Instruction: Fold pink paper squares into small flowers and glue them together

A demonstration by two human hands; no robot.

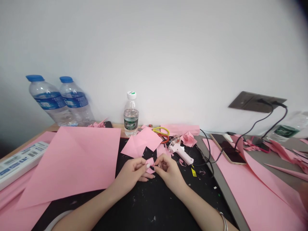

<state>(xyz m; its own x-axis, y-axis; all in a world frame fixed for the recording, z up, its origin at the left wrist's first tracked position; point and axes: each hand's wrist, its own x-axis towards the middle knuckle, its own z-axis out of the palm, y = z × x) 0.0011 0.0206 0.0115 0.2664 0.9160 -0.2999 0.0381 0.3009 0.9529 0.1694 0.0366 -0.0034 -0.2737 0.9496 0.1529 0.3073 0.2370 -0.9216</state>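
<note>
We pinch a small folded pink paper piece [150, 164] between both hands over the black tabletop [144, 205]: left hand [131, 175] grips its left edge, right hand [168, 171] its right, equally near, fingertips pressed together.

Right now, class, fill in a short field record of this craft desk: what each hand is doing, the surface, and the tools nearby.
left hand: pinches small pink folded paper piece
right hand: pinches the same piece from the other side
surface: black work mat
left of hands: large pink paper sheet
right of hands: white hot-glue gun, lying on its side
at wall: small clear plastic water bottle with white cap
</note>
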